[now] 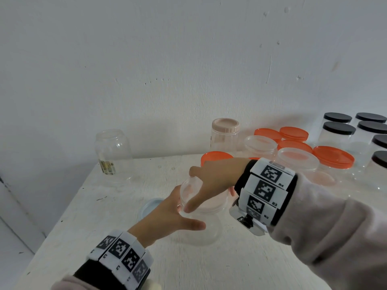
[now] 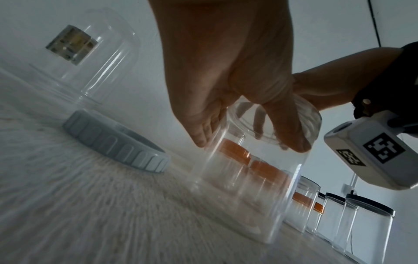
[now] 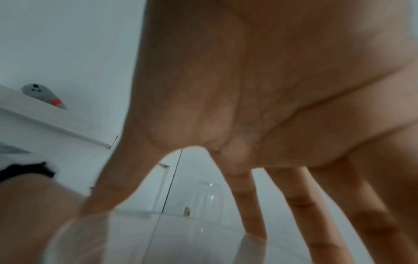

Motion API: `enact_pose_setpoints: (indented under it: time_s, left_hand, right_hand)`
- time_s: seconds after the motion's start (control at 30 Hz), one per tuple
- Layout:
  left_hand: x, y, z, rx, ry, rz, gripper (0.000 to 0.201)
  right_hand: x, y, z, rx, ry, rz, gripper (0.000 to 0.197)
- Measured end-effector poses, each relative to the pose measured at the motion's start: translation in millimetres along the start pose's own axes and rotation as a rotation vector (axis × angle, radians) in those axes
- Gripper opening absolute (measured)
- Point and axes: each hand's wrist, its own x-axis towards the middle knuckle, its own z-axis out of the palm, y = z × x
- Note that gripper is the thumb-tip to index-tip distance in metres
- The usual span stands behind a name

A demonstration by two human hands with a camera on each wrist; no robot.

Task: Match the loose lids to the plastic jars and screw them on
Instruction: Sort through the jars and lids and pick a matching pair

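A clear plastic jar (image 1: 199, 231) stands on the white table (image 1: 209, 268) at the centre of the head view. My left hand (image 1: 185, 214) grips its side, thumb in front and fingers behind. A clear lid (image 1: 194, 195) sits on the jar's mouth, and my right hand (image 1: 194, 191) grips it from above with spread fingers. The left wrist view shows the jar (image 2: 248, 187), the lid (image 2: 300, 116) and my left hand (image 2: 248, 142) on the jar. In the blurred right wrist view, my right fingers (image 3: 253, 214) reach down to the lid's rim (image 3: 79, 235).
A pale blue-grey ribbed lid (image 1: 149, 206) lies just left of the jar. An open labelled jar (image 1: 113, 151) stands at the back left. At the back right are a peach-lidded jar (image 1: 225, 132) and several jars with orange (image 1: 333, 156), clear and black (image 1: 338, 128) lids.
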Motion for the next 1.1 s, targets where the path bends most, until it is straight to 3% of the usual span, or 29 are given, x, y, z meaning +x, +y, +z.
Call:
enact_pose_setpoints:
  time_s: [0.23,0.43,0.57,0.67,0.8,1.0,1.1]
  left_hand:
    - [2.3,-2.6,0.9,0.019,0.020,-0.018,0.094]
    - [3.1,-4.9,0.6,0.010,0.013,-0.005,0.091]
    - [4.1,-6.8,0.5,0.008,0.021,-0.007,0.092]
    - [5.1,-8.3,0.4,0.023,0.023,-0.004,0.094]
    - [4.1,-6.9,0.9,0.036,0.024,-0.003,0.099]
    - [3.4,-5.3,0.3,0.016,-0.001,-0.004,0.087]
    - [3.5,-6.2,0.8,0.026,0.020,-0.023,0.095]
  right_hand:
    - [-4.8,4.4,-5.7,0.011,-0.093,-0.031,0.102]
    - [-3.1,5.8,-2.1,0.023,-0.012,0.009,0.091]
    - [-7.4,10.1,-5.5,-0.045,-0.028,0.057,0.099]
    - [-6.4,9.4,-5.6,0.006,-0.047,-0.017,0.107]
    - [-3.5,5.9,-3.2,0.029,-0.070,-0.115,0.096]
    - [-1.8,4.2,0.1,-0.038,0.005,-0.012,0.091]
    - [0.3,4.2,-2.0,-0.061,-0.018,-0.021,0.099]
